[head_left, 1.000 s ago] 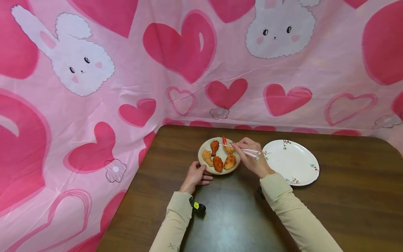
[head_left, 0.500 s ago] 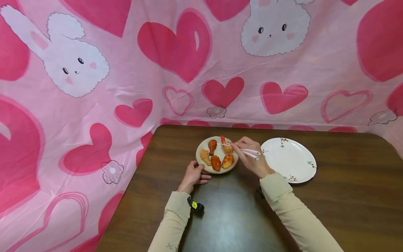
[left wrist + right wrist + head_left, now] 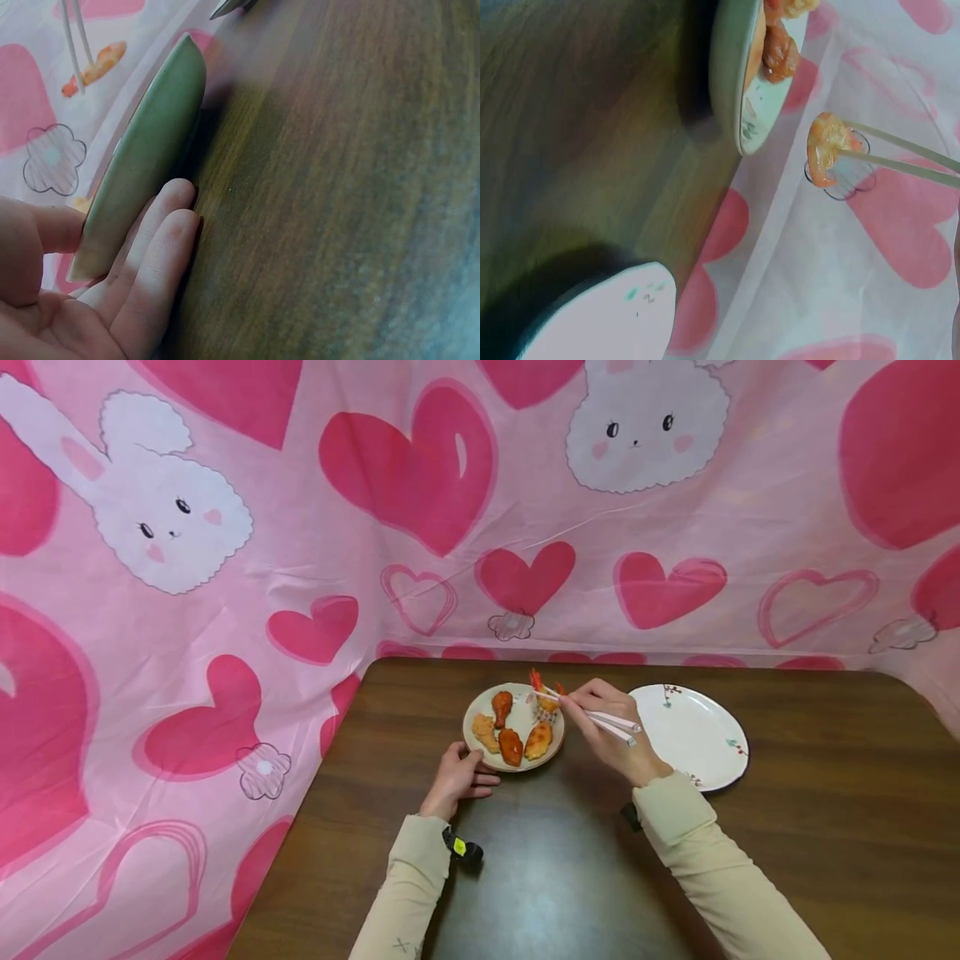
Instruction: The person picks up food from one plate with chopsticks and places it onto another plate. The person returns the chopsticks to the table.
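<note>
White chopsticks (image 3: 617, 721) hold a prawn (image 3: 825, 142) aloft

The right hand (image 3: 622, 758) grasps the chopsticks, whose tips pinch the prawn above the far right of the small plate (image 3: 525, 717). The left hand (image 3: 456, 778) grips that plate's near left rim, thumb on top, other fingers along the outside, probably to steady it. A drumstick (image 3: 501, 706) and three other pieces (image 3: 512, 747) lie on it. The oval plate (image 3: 693, 735) sits close by on the right, perhaps for easy reach; the right hand hides its left edge. Some right fingertips are hard to make out.

Before me: dark-brown wood-grain table (image 3: 525, 877). On it, small round cream plate (image 3: 521, 717); rightward, larger oval white sprig-patterned plate (image 3: 688, 737).
</note>
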A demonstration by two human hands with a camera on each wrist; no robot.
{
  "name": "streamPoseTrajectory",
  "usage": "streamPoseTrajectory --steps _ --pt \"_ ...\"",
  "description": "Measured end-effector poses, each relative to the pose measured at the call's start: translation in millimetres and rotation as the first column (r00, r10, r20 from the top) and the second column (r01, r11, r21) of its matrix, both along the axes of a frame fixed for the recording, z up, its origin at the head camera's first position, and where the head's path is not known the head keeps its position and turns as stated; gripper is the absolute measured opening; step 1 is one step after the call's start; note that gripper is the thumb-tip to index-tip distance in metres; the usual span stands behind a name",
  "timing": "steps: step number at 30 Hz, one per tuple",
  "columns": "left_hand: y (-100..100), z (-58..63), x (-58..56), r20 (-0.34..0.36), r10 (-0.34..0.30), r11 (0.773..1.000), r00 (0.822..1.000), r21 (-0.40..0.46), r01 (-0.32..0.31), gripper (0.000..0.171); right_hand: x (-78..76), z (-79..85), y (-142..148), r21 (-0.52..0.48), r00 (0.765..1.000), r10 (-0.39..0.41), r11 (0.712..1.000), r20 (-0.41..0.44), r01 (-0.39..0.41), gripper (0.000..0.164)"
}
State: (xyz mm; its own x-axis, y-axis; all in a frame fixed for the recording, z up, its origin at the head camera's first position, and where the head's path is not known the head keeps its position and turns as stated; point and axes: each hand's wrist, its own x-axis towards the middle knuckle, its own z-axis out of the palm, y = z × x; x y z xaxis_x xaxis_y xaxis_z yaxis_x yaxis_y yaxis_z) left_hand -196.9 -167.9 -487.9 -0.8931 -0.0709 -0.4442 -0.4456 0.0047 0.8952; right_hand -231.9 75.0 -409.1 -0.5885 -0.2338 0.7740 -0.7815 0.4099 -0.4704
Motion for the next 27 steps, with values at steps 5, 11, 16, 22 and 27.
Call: streamPoseTrajectory --steps 5,11,16,22,27 --pt "0 0.4 -0.4 0.008 0.000 1.000 1.000 0.003 0.000 0.037 3.0 5.8 13 0.001 0.999 -0.010 1.000 -0.041 0.010 0.005" --pt "0 1.2 -0.1 0.011 -0.001 1.000 1.000 0.009 0.001 0.038 5.9 10.6 34 0.021 0.993 -0.064 0.998 -0.097 0.067 0.006" --pt "-1 1.7 -0.3 0.011 0.002 1.000 1.000 0.007 -0.002 0.038 5.2 11.9 48 0.016 0.988 -0.097 0.995 -0.121 0.100 0.007" --pt "0 1.0 -0.9 0.002 -0.001 1.000 1.000 0.005 0.001 0.038 6.3 11.5 67 0.009 0.984 -0.120 0.992 -0.135 0.122 0.004" --pt "1 1.2 -0.3 0.006 -0.007 1.000 1.000 0.002 0.007 0.039 7.2 11.3 83 -0.002 0.979 -0.150 0.989 -0.137 0.151 0.008"
